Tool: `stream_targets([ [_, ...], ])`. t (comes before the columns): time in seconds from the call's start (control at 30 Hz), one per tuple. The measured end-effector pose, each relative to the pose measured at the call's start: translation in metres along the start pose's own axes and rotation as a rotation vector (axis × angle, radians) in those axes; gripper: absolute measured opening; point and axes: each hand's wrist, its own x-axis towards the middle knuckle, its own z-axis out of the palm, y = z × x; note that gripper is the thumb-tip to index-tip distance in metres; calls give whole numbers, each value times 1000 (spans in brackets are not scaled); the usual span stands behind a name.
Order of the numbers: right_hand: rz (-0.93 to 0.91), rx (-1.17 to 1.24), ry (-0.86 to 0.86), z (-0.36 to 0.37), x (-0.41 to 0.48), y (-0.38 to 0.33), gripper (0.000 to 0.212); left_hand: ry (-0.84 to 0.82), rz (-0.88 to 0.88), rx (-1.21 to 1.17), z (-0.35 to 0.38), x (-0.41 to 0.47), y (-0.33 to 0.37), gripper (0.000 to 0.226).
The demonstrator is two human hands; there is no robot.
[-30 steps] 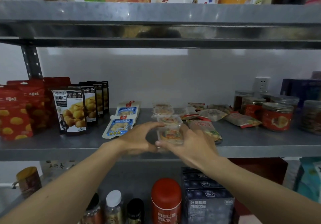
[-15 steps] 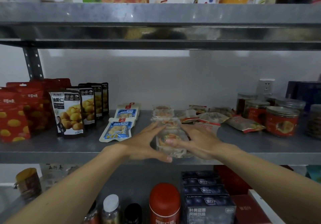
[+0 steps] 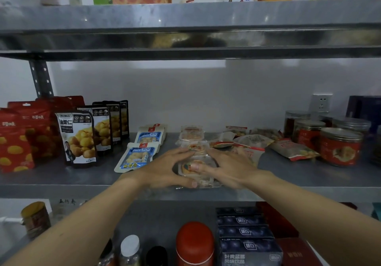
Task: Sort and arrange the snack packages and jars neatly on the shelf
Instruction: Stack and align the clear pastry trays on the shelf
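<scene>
My left hand (image 3: 165, 170) and right hand (image 3: 224, 168) flank the clear snack tray (image 3: 198, 169) at the front edge of the shelf (image 3: 61, 183), centre frame. My fingers (image 3: 179, 153) are straight and spread, pressing its sides. Its row runs back toward the wall, both hands equally near.

One view only, worn on the head, facing forward and a little down, close to the middle shelf (image 3: 61, 181). The left hand (image 3: 162, 170) and right hand (image 3: 228, 168) sit dead centre; upper shelf (image 3: 185, 16) above them, wall (image 3: 206, 100) beyond, bottles (image 3: 129, 247) below, nearest the lens.
</scene>
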Motion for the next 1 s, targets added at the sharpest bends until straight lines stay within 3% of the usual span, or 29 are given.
stream_targets([
  [0.27, 25, 29, 37, -9, 20, 17, 100, -29, 0, 86, -2, 5, -6, 101],
  [0.43, 95, -58, -79, -13, 56, 36, 69, -49, 8, 135, -5, 7, -4, 95],
  [0.53, 149, -65, -142, -7, 74, 44, 62, -28, 18, 144, -3, 9, -6, 91],
  [1.0, 166, -69, -204, -10, 63, 68, 71, -28, 1, 156, -3, 9, -3, 90],
])
